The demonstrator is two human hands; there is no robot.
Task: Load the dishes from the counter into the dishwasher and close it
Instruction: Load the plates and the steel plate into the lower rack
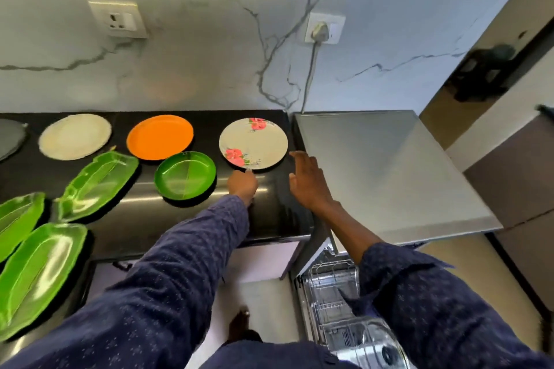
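- Your left hand touches the near rim of the round grey plate with pink flowers on the black counter; its finger position can't be told.
- Your right hand hovers just beside that plate, fingers straight, holding nothing.
- The dishwasher's wire rack stands pulled out below.

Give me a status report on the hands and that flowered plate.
Left hand touching round grey flowered plate's near rim. Right hand open, beside it. Round green plate close left; nothing blocking.

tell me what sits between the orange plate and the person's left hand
In the head view, the round green plate lies between the orange plate and the left hand, on the black counter.
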